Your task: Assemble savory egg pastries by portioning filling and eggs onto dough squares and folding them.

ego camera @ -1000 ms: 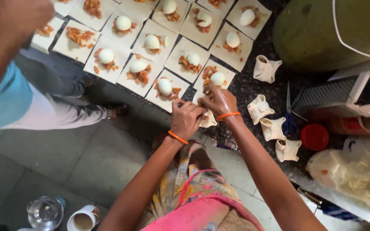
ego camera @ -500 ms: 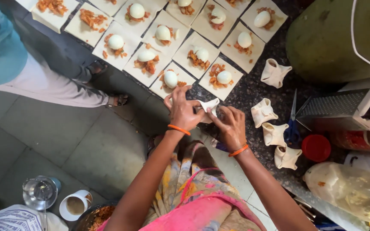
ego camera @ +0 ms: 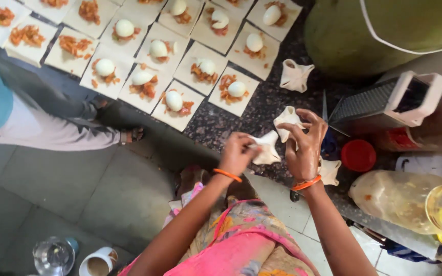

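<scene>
My left hand (ego camera: 237,152) and my right hand (ego camera: 304,144) both hold a white dough square (ego camera: 268,148) folded up around its filling, just above the dark speckled counter (ego camera: 216,125). Each wrist wears an orange band. Folded dough parcels lie close by: one (ego camera: 287,120) behind my right fingers, one (ego camera: 295,75) farther back, one (ego camera: 329,171) beside my right wrist. Flat dough squares (ego camera: 234,90), each topped with a peeled boiled egg (ego camera: 174,100) and orange filling, lie in rows across the counter to the left.
A metal grater (ego camera: 384,100) with a white handle, a red lid (ego camera: 359,155), a plastic bag (ego camera: 390,197) and a large green vessel (ego camera: 384,25) stand at the right. Another person's leg (ego camera: 52,133) is on the floor at left. A glass (ego camera: 53,255) and a cup (ego camera: 98,264) sit below.
My hands lifted one filled dough square off the counter's front edge and brought it toward me to the right, folding its corners up. The view shifted left.
</scene>
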